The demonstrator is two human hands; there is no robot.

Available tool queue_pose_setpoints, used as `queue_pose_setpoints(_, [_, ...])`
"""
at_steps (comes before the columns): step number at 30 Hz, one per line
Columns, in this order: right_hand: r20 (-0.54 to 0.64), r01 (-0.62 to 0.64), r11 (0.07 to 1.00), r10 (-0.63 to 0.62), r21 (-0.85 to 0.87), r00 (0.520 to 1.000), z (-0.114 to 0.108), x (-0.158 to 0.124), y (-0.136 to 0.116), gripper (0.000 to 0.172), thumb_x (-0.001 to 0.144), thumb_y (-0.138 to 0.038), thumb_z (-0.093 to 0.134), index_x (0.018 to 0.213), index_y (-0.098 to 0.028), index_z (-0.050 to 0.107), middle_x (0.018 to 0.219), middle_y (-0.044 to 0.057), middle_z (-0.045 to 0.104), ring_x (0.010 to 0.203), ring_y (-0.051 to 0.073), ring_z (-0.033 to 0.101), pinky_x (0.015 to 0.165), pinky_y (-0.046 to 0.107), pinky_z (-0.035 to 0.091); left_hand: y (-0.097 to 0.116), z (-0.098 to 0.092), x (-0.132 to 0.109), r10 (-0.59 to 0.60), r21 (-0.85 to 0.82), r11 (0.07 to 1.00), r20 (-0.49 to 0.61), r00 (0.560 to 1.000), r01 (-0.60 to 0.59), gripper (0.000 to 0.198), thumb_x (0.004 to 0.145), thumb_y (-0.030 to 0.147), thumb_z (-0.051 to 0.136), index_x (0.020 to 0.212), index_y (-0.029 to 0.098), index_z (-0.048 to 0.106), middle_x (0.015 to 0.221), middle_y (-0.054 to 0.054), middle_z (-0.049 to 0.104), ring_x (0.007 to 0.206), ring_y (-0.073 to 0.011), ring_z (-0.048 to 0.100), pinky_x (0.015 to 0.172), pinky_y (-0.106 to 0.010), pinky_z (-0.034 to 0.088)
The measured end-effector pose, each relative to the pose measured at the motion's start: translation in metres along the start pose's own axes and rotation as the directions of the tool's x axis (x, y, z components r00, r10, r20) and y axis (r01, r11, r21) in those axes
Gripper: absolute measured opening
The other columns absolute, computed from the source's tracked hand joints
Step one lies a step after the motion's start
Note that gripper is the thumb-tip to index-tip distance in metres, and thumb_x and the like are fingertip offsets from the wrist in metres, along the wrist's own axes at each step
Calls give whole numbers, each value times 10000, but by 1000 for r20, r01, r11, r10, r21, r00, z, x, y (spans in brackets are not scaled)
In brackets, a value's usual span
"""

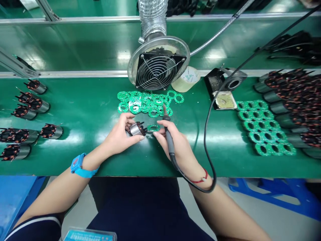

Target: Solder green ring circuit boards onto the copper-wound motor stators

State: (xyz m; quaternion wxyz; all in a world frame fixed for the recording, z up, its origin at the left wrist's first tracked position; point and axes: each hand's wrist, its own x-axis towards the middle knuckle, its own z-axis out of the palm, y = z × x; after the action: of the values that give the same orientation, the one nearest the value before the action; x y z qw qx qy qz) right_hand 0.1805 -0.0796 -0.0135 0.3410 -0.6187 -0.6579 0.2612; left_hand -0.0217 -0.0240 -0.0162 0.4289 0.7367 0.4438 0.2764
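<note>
The left hand (122,130) grips the wound core (136,129) by its metal side, wire end toward 3 o'clock. The right hand (177,139) holds the soldering iron (170,139), tip toward 11 o'clock; its fingertips reach the ring board (152,128) at the core's 3 o'clock, but whether they pinch it I cannot tell. Probably best: steady the core, handle the ring board by its rim, angle the iron's tip clear of skin.

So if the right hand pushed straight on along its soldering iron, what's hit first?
Likely the pile of green ring boards. The right hand points the soldering iron that way; its tip overlaps the pile in view, but depth is unclear, touching or above.
</note>
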Motion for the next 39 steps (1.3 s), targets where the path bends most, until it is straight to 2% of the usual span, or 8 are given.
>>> queue_pose_setpoints(5, [-243, 10, 923, 91, 385, 966, 22, 5, -11, 271, 887, -286, 555, 1142, -253, 469, 891, 14, 689, 886, 168, 676, 830, 331, 515, -2, -6, -3, 76, -3, 997, 170, 983, -76, 634, 731, 256, 705, 1253, 221, 348, 1116, -94, 577, 1015, -216, 590, 869, -392, 489])
queue_pose_setpoints(10, [-120, 65, 842, 0, 536, 993, 30, 12, -11, 263, 900, -375, 530, 1117, -248, 453, 711, -25, 629, 698, 163, 659, 659, 309, 532, -2, -9, 0, 210, 315, 902, 272, 939, -293, 487, 712, 271, 738, 1138, 199, 513, 1080, -82, 609, 1033, -265, 524, 893, -435, 421])
queue_pose_setpoints(13, [-23, 122, 891, -125, 436, 992, 29, 12, -8, 329, 914, -406, 494, 1189, -242, 423, 714, -22, 610, 646, 164, 632, 600, 312, 518, -2, -10, 0, 206, 356, 883, 292, 934, -306, 463, 733, 301, 719, 1141, 198, 525, 1069, -74, 621, 1000, -258, 519, 866, -415, 405])
queue_pose_setpoints(18, [-71, 284, 957, -280, 61, 957, 25, -1, -12, 438, 856, -314, 605, 1246, -263, 412, 1080, 75, 639, 986, 236, 621, 867, 447, 494, 1, -19, -2, 174, 326, 902, 322, 930, -282, 411, 800, 285, 631, 1188, 211, 516, 1126, -77, 609, 1033, -251, 509, 881, -409, 391])
queue_pose_setpoints(20, [-79, 237, 971, -237, -14, 968, 22, -7, -15, 489, 840, -332, 630, 1265, -265, 399, 1180, 100, 605, 1077, 262, 591, 915, 478, 480, 1, -25, -2, 161, 324, 907, 325, 932, -270, 332, 831, 252, 579, 1157, 212, 535, 1102, -65, 624, 1016, -238, 529, 889, -407, 385])
queue_pose_setpoints(26, [216, 113, 972, -67, -204, 974, 14, -11, -20, 400, 829, -317, 635, 1184, -228, 473, 1075, 110, 663, 904, 289, 674, 750, 448, 552, 4, -32, -1, 115, 372, 894, 350, 930, -251, 161, 897, 222, 467, 815, 179, 599, 789, -19, 641, 771, -180, 568, 773, -334, 393])
queue_pose_setpoints(33, [184, 118, 986, -95, -118, 978, -7, 2, -16, 536, 819, -360, 652, 1274, -253, 389, 1042, 84, 625, 945, 260, 634, 787, 423, 531, 9, -37, -2, 73, 145, 973, 548, 833, -180, 238, 922, 315, 434, 836, 183, 612, 778, 0, 637, 701, -139, 571, 658, -255, 426])
queue_pose_setpoints(39, [91, 330, 877, -319, -350, 943, 7, 10, -30, 417, 856, -231, 578, 1250, -170, 456, 959, 116, 617, 854, 277, 543, 748, 431, 496, -4, -19, -3, 184, 248, 935, 274, 944, -255, 299, 849, 209, 548, 1141, 174, 490, 1117, -96, 581, 1055, -233, 526, 906, -389, 449])
